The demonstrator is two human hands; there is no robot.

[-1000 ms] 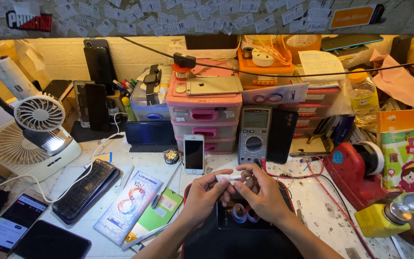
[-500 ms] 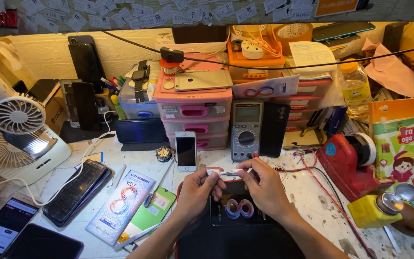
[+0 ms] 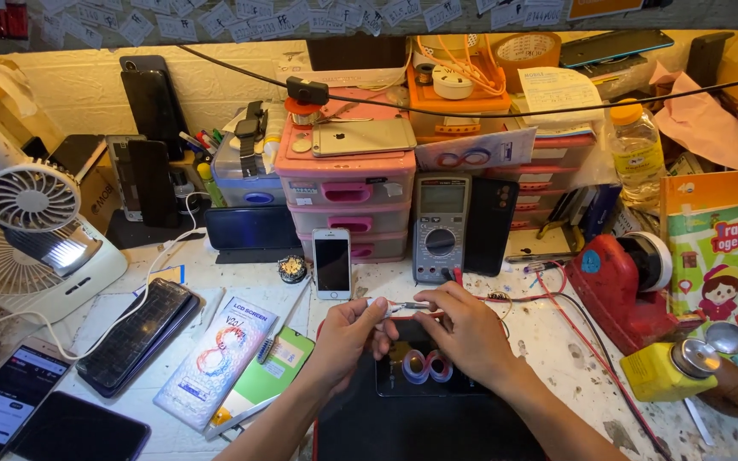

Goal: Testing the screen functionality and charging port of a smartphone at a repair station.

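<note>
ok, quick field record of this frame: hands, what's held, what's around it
left hand: grip on one end of a small white tool
right hand: fingertips pinch the tool's other end
under hands: dark phone lying flat with two tape rolls on it
behind: multimeter, small white phone propped upright, pink drawer unit
left side: white fan
right side: red tape dispenser

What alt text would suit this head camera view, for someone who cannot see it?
Two bare hands, left hand and right hand, together pinch a small white tool above a dark phone bearing two tape rolls. Around them, a cluttered repair bench holds a multimeter, pink drawers, a white fan and more phones.
</note>
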